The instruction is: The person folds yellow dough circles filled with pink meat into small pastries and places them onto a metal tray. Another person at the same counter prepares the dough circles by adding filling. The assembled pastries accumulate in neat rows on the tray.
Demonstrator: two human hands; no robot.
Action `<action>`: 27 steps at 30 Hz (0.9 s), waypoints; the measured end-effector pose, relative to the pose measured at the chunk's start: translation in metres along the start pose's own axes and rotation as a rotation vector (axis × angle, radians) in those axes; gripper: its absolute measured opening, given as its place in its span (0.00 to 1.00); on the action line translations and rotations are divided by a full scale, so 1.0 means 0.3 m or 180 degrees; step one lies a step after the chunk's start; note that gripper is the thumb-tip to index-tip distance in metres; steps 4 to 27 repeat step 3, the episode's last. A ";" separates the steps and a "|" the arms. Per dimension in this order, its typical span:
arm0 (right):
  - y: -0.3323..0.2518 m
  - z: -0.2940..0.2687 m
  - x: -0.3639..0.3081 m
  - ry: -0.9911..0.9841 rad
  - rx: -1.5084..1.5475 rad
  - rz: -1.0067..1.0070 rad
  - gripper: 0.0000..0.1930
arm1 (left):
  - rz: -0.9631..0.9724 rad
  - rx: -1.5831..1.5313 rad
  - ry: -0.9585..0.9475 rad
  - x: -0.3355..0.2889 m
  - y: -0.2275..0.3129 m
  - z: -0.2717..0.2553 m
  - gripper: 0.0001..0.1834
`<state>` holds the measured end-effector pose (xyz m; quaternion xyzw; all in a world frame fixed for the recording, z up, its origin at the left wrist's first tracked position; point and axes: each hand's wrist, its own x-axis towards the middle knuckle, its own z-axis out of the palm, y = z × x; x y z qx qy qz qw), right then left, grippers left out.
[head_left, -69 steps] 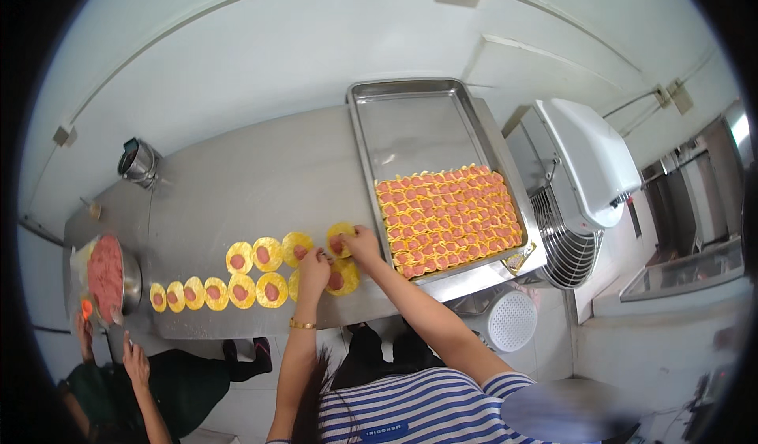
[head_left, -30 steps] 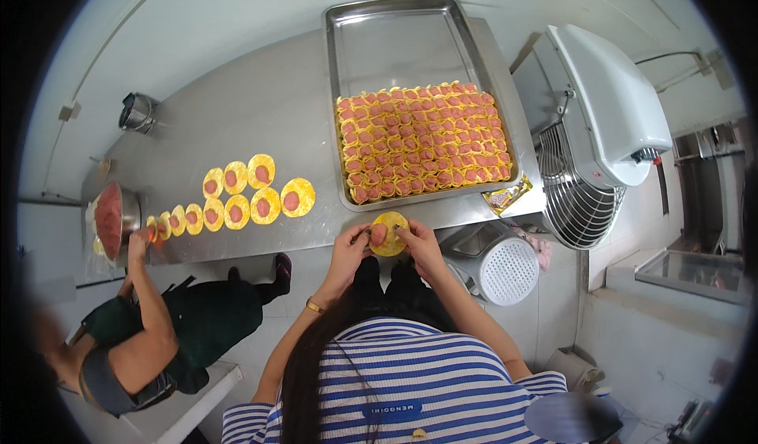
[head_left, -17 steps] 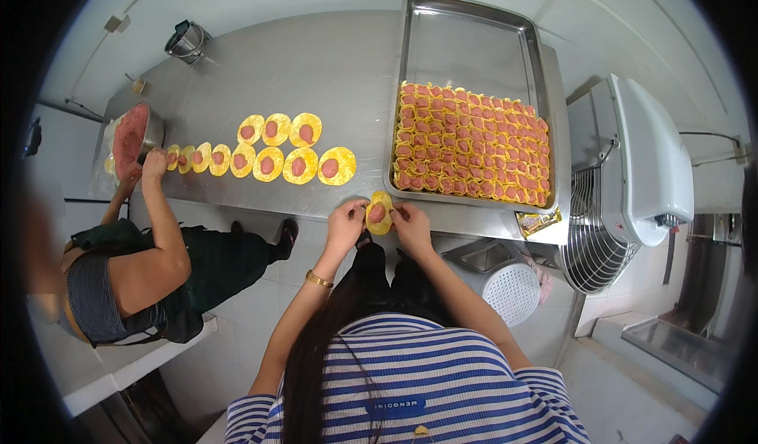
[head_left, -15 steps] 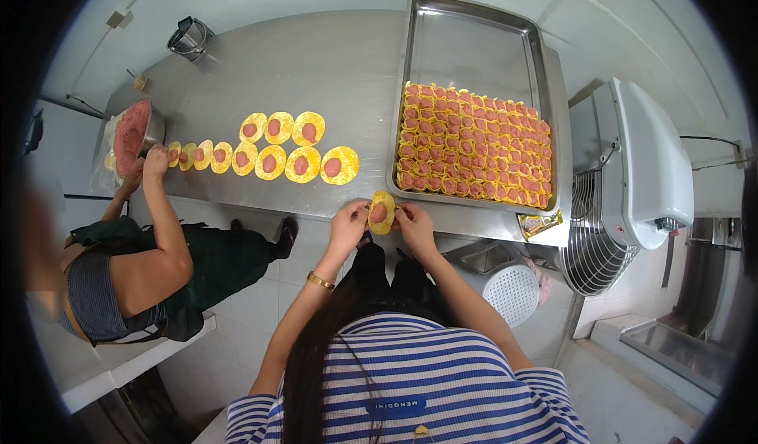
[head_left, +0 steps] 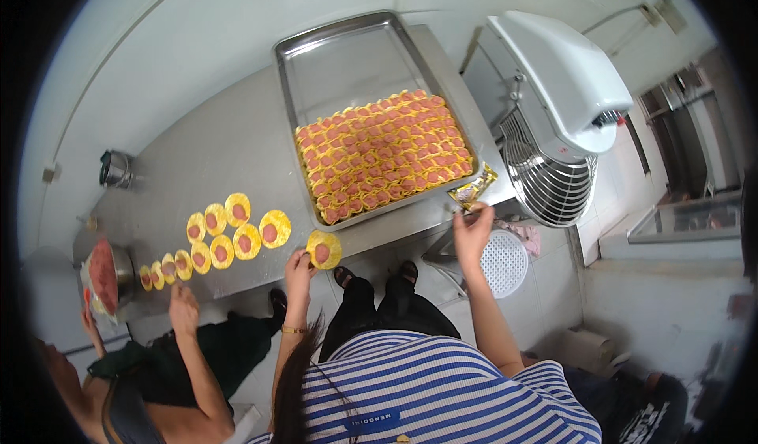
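My left hand (head_left: pixel 299 268) holds a round yellow wrapper with pink filling (head_left: pixel 324 249) at the near edge of the steel table (head_left: pixel 197 160). My right hand (head_left: pixel 472 229) is out to the right at the table's corner, its fingertips at a gold foil packet (head_left: pixel 472 189) lying beside the metal tray (head_left: pixel 347 57). The tray's near half is packed with rows of folded yellow-and-pink dumplings (head_left: pixel 383 154). Several more filled yellow wrappers (head_left: pixel 229 235) lie flat on the table to my left.
A seated person at lower left has one hand (head_left: pixel 183 304) by the wrapper row and another near a bowl of pink filling (head_left: pixel 104 274). A white stand mixer with a wire guard (head_left: pixel 557 128) stands right of the table. A white perforated stool (head_left: pixel 505 262) sits below.
Both my hands were together on the wrapper; now my right hand has let go and moved right to the foil packet. My left hand keeps the wrapper. The view has swung.
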<state>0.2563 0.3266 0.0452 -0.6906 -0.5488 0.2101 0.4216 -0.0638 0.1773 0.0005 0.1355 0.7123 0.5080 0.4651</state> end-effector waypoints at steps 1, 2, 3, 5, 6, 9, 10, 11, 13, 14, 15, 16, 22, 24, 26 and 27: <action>0.018 -0.038 0.035 0.0086 -0.0119 0.0189 0.26 | -0.0117 -0.0145 -0.0031 0.002 0.005 -0.005 0.14; 0.033 -0.049 0.065 0.0336 -0.0247 0.0152 0.31 | -0.0235 -0.0290 -0.0068 0.005 0.012 -0.007 0.16; 0.047 -0.050 0.083 0.0463 -0.0569 0.0042 0.36 | -0.0203 -0.0234 -0.0157 0.026 0.019 0.015 0.16; 0.047 -0.050 0.083 0.0463 -0.0569 0.0042 0.36 | -0.0203 -0.0234 -0.0157 0.026 0.019 0.015 0.16; 0.047 -0.050 0.083 0.0463 -0.0569 0.0042 0.36 | -0.0203 -0.0234 -0.0157 0.026 0.019 0.015 0.16; 0.047 -0.050 0.083 0.0463 -0.0569 0.0042 0.36 | -0.0203 -0.0234 -0.0157 0.026 0.019 0.015 0.16; 0.047 -0.050 0.083 0.0463 -0.0569 0.0042 0.36 | -0.0203 -0.0234 -0.0157 0.026 0.019 0.015 0.16; 0.047 -0.050 0.083 0.0463 -0.0569 0.0042 0.36 | -0.0203 -0.0234 -0.0157 0.026 0.019 0.015 0.16; 0.047 -0.050 0.083 0.0463 -0.0569 0.0042 0.36 | -0.0203 -0.0234 -0.0157 0.026 0.019 0.015 0.16; 0.047 -0.050 0.083 0.0463 -0.0569 0.0042 0.36 | -0.0203 -0.0234 -0.0157 0.026 0.019 0.015 0.16; 0.047 -0.050 0.083 0.0463 -0.0569 0.0042 0.36 | -0.0203 -0.0234 -0.0157 0.026 0.019 0.015 0.16; 0.047 -0.050 0.083 0.0463 -0.0569 0.0042 0.36 | -0.0203 -0.0234 -0.0157 0.026 0.019 0.015 0.16; 0.047 -0.050 0.083 0.0463 -0.0569 0.0042 0.36 | -0.0203 -0.0234 -0.0157 0.026 0.019 0.015 0.16; 0.047 -0.050 0.083 0.0463 -0.0569 0.0042 0.36 | -0.0203 -0.0234 -0.0157 0.026 0.019 0.015 0.16; 0.047 -0.050 0.083 0.0463 -0.0569 0.0042 0.36 | -0.0203 -0.0234 -0.0157 0.026 0.019 0.015 0.16; 0.047 -0.050 0.083 0.0463 -0.0569 0.0042 0.36 | -0.0203 -0.0234 -0.0157 0.026 0.019 0.015 0.16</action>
